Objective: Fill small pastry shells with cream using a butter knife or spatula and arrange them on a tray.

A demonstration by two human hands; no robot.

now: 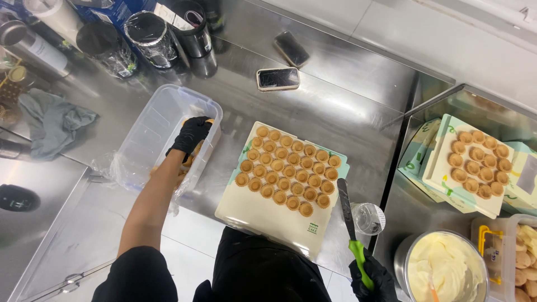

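Tart shells (193, 154) under the curled left hand (191, 134) (black-gloved) inside the clear tub (146, 131); right hand (372, 278) fisted round a green-handled knife (351, 229).

Overhead view of a steel tabletop (347, 112): the black-gloved left hand (190, 134) reaches into a clear plastic bin (151, 131); the right hand (373, 279) holds a green-handled knife (352, 235) beside a board of small tart shells (286, 170).

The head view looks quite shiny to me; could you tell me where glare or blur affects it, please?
In the head view, the steel counter mirrors overhead light in pale streaks; the two phones show screen reflections; the tart shells are sharp and evenly lit; the left hand in the clear tub is slightly soft.
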